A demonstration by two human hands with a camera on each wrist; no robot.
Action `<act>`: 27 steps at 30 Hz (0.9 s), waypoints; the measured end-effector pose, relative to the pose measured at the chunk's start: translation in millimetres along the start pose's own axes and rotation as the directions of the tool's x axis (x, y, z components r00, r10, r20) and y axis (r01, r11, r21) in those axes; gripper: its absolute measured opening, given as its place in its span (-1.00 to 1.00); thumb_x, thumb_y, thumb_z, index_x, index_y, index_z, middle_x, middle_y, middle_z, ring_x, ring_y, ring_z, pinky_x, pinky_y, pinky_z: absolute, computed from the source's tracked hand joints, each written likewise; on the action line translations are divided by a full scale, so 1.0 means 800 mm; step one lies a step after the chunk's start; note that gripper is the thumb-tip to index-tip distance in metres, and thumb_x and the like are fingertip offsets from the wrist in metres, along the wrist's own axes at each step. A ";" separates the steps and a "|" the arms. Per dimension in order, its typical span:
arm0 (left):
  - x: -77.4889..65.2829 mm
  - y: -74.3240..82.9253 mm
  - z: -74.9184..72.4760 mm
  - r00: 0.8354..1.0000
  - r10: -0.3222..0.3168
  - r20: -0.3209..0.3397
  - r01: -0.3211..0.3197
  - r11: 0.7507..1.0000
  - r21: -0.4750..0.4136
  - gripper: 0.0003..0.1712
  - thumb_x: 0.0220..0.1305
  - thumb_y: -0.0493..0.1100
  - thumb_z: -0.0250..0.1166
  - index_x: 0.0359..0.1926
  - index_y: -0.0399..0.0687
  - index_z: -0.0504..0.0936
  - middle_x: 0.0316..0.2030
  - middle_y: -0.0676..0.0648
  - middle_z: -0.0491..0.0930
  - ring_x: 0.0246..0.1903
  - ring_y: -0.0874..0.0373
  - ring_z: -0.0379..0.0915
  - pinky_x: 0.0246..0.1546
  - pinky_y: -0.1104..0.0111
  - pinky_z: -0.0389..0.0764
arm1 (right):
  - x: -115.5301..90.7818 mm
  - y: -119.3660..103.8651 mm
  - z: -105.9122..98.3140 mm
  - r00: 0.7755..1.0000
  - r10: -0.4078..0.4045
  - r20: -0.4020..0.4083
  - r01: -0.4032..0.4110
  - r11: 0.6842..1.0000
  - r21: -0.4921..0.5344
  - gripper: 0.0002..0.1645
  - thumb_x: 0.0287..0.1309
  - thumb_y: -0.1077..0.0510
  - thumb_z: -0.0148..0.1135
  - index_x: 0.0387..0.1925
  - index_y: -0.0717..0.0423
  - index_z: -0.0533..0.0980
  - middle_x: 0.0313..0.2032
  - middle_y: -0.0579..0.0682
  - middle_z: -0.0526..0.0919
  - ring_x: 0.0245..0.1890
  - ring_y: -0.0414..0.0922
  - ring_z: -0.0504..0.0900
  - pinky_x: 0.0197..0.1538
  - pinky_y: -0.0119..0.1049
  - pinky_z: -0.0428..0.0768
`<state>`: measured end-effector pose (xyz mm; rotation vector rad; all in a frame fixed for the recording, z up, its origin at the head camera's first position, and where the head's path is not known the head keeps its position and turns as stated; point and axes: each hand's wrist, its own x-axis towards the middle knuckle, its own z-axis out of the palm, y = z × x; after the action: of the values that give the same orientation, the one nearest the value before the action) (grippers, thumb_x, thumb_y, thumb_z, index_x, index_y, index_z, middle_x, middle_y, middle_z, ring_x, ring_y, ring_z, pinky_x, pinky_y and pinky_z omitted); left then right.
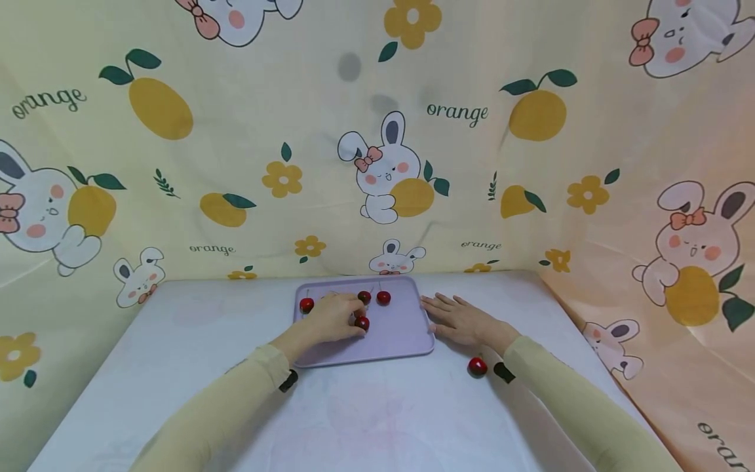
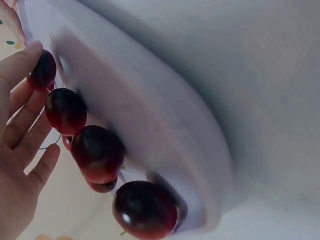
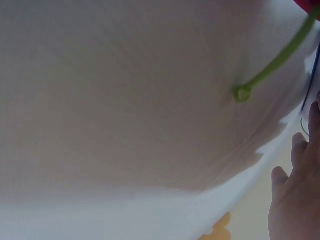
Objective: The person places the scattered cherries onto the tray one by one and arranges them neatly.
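A lilac tray [image 1: 396, 339] lies on the table with several dark red cherries on it. Over its middle, my left hand [image 1: 330, 319] pinches one cherry [image 1: 362, 323] between thumb and fingers. In the left wrist view this held cherry [image 2: 45, 69] sits at the thumb tip, and more cherries [image 2: 145, 210] line up below it inside the rim. My right hand [image 1: 463, 321] lies palm down with fingers extended, fingertips right at the tray's right edge. A loose cherry [image 1: 478, 366] rests on the table near my right wrist; its green stem [image 3: 272, 65] shows in the right wrist view.
White cloth [image 1: 366, 419] covers the table. Behind it hangs a cream curtain [image 1: 318, 216] printed with rabbits and oranges, which continues along the right side. The tray stands near the table's back edge, its raised rim [image 2: 165, 130] running around it.
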<state>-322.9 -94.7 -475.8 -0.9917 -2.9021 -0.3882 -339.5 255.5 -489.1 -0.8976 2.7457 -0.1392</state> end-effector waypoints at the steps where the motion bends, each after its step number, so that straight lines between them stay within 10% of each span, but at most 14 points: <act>1: 0.000 0.000 0.001 1.000 -0.004 0.002 0.004 1.000 0.011 -0.67 0.18 0.12 0.57 -0.13 0.14 0.73 -0.28 0.16 0.60 -0.33 0.25 0.43 0.08 0.16 0.53 | 0.000 0.000 0.000 1.000 0.001 0.002 -0.001 1.000 0.000 -0.14 0.56 -0.36 -0.14 0.67 -0.14 -0.01 0.65 -0.12 -0.03 0.64 0.10 -0.11 0.61 0.20 -0.12; 27: -0.011 0.008 -0.012 0.999 -0.036 -0.036 0.033 0.996 -0.085 -0.56 0.25 0.07 0.53 0.06 -0.02 0.72 -0.06 0.01 0.68 -0.19 0.14 0.56 0.11 0.11 0.59 | 0.000 -0.005 -0.004 1.000 0.014 0.013 -0.013 1.000 -0.025 -0.15 0.56 -0.35 -0.12 0.66 -0.13 0.01 0.65 -0.11 -0.03 0.64 0.12 -0.11 0.60 0.22 -0.11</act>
<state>-312.4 -97.6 -466.5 -0.9357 -2.8942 -0.5294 -338.3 252.3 -485.1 -0.8829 2.7465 -0.0970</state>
